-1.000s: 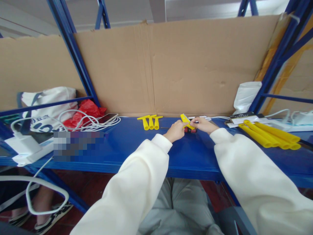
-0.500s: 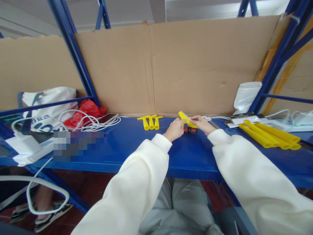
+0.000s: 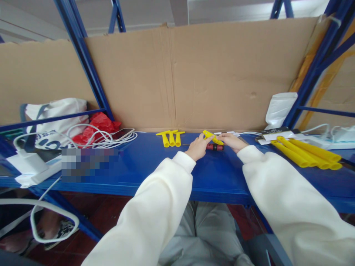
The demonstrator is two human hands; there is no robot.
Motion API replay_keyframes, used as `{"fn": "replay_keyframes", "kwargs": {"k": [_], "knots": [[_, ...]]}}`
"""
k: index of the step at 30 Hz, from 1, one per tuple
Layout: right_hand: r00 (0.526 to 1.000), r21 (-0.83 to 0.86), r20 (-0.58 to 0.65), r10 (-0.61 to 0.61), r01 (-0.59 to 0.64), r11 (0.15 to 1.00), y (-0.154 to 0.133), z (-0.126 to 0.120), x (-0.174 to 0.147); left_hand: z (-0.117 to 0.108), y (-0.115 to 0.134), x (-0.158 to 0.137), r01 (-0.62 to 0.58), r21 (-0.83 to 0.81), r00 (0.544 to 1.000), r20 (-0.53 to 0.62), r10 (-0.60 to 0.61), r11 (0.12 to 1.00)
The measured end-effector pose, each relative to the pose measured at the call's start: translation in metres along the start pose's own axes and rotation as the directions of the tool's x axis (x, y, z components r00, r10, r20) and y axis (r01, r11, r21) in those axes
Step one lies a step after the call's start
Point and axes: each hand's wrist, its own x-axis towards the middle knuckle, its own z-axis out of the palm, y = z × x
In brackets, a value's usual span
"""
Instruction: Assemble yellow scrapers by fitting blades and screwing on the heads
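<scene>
A yellow scraper head is held between my two hands, just above the blue shelf top. My left hand pinches its left end, fingers closed. At the other end, the fingers of my right hand are closed on the same piece. Below it lies a screwdriver with a red and black handle, its thin shaft pointing left and partly behind my left hand. Several yellow T-shaped pieces with hollow stems stand in a row to the left of my hands.
Several yellow tube handles lie at the right beside black and white packets. A white pouch leans near the right post. At left are white cables, a red plastic bag and a cloth bag. Cardboard closes off the back.
The scraper head has tipped flatter and sunk slightly between my hands. Both hands keep hold of it, and the other things on the shelf stay put.
</scene>
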Motion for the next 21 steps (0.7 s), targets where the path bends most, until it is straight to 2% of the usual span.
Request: {"fn": "replay_keyframes", "kwargs": {"k": [5,10,12,14,15,17,19,21], "knots": [[0.999,0.054,-0.003,0.043,-0.043,0.998,-0.005,0.001,-0.004,0.002,-0.002,0.002,-0.040,-0.045,0.999,-0.033,0.038,0.998],[0.988,0.256,0.003,0.156,-0.152,0.955,-0.011,0.003,-0.006,0.009,-0.006,0.006,-0.089,-0.133,0.992,-0.102,0.076,0.987],[0.983,0.331,0.030,0.179,-0.179,0.927,-0.010,-0.001,-0.003,0.012,-0.009,0.008,-0.105,-0.191,0.987,-0.139,0.079,0.976],[0.983,0.316,0.009,0.183,-0.177,0.932,-0.005,-0.009,0.003,0.014,-0.011,0.010,-0.114,-0.247,0.984,-0.161,0.075,0.962],[0.983,0.257,-0.035,0.180,-0.165,0.952,0.000,-0.015,0.006,0.015,-0.012,0.012,-0.116,-0.273,0.983,-0.169,0.071,0.955],[0.974,-0.039,-0.202,0.106,-0.116,0.992,0.013,-0.030,0.013,0.017,-0.014,0.013,-0.118,-0.319,0.980,-0.188,0.059,0.940],[0.947,-0.176,-0.309,0.092,-0.152,0.973,0.032,-0.047,0.020,0.018,-0.016,0.015,-0.119,-0.367,0.976,-0.216,0.040,0.923],[0.935,-0.519,-0.354,0.019,-0.213,0.828,0.052,-0.063,0.026,0.018,-0.018,0.016,-0.121,-0.419,0.968,-0.252,0.013,0.900]]}}
